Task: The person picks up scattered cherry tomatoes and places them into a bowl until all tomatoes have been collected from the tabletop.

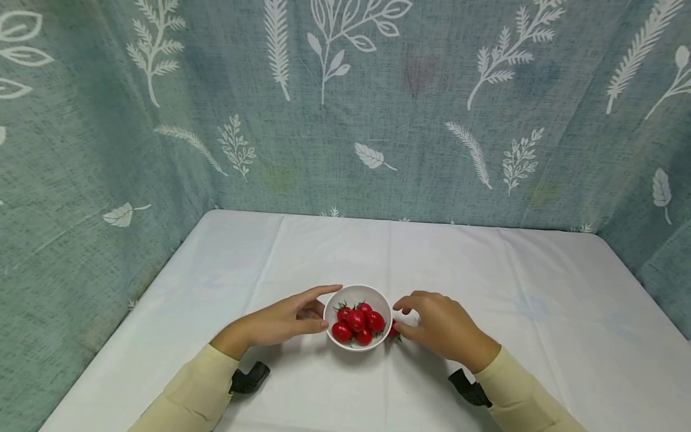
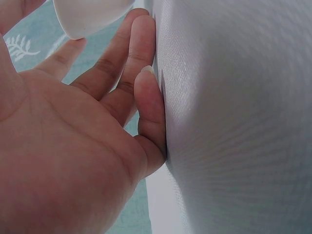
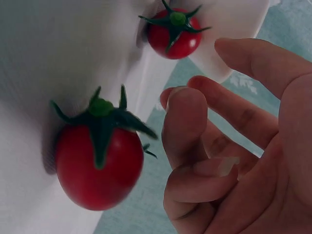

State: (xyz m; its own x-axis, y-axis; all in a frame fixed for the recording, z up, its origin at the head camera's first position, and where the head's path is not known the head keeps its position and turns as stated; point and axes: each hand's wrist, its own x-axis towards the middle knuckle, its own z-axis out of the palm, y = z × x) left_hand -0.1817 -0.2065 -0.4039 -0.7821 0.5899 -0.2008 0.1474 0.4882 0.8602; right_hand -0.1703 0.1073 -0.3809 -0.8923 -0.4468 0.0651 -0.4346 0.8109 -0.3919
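A small white bowl holding several red cherry tomatoes stands on the white tablecloth in the head view. My left hand cups its left side with straight fingers, thumb at the near rim. In the left wrist view the left-hand fingers lie against the cloth below the bowl. My right hand hovers just right of the bowl, fingers loosely curled and holding nothing. Two loose tomatoes, one near and one farther, lie on the cloth beside the right-hand fingers. One loose tomato peeks out under that hand.
The white tablecloth spreads wide on both sides of the bowl. A grey-green curtain with white leaf prints walls the table at the back, left and right. Black wrist devices sit at my sleeves.
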